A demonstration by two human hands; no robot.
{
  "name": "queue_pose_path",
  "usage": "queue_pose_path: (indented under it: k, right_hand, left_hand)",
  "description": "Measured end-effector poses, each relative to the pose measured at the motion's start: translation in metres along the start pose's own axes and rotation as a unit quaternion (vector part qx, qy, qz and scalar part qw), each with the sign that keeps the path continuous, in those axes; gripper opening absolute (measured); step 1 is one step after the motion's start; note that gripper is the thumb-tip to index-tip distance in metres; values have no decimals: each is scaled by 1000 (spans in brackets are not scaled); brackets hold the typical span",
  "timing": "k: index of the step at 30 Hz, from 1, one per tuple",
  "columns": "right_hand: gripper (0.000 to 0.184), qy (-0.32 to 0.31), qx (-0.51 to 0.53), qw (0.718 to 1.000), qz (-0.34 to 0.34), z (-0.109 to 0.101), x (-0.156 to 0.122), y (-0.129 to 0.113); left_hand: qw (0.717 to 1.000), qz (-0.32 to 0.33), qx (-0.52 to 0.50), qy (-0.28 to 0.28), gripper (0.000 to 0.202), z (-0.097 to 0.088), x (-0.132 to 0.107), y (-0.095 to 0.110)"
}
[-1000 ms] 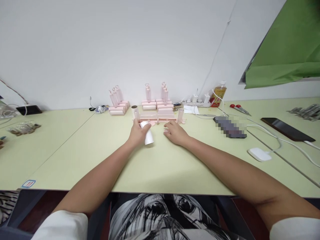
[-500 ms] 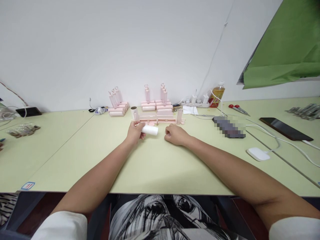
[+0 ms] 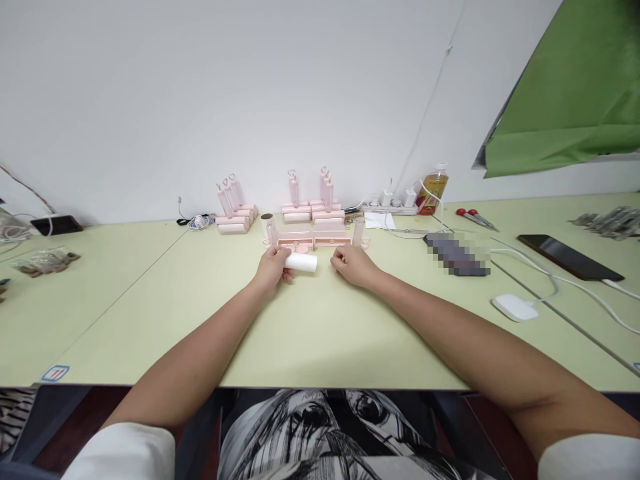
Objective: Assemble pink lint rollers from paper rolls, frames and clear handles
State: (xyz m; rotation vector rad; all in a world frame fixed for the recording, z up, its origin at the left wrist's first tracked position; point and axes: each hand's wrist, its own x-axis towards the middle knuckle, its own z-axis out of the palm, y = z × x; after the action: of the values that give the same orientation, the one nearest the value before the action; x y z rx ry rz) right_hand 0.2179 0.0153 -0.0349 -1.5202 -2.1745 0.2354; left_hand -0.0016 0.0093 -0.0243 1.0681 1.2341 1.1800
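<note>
My left hand [image 3: 273,268] is closed around one end of a white lint roller refill [image 3: 303,262], which lies sideways just above or on the table. To its right, my right hand [image 3: 352,264] is curled closed, apart from the roll. Its inner fingers are hidden, so I cannot make out what they hold. Just behind both hands lies an opened pink lint roller case [image 3: 333,242], with clear handle parts at its ends. A second roll [image 3: 267,221] with a brown core stands upright behind my left hand.
Several pink lint rollers [image 3: 235,223] stand against the wall, with more pink lint rollers [image 3: 327,215] at the centre. To the right are a power strip [image 3: 400,209], a drink bottle [image 3: 434,190], red-handled scissors [image 3: 475,217], a dark phone [image 3: 567,256] and a white charger [image 3: 515,308].
Both hands have hardly moved. My left hand still grips the roll, and my right hand has shifted very slightly, staying curled.
</note>
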Motion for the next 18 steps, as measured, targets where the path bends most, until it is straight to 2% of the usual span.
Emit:
queue_pose_path:
  k: [7, 13, 18]
  right_hand:
    - [16, -8, 13, 1000, 10, 3, -2, -2]
    - [13, -40, -21, 998, -50, 7, -2, 1]
    - [11, -8, 12, 999, -46, 5, -2, 1]
  left_hand:
    - [1000, 6, 2, 1, 18, -1, 1, -1]
    - [1000, 10, 0, -1, 17, 0, 0, 0]
    - [1000, 7, 0, 0, 14, -1, 0, 0]
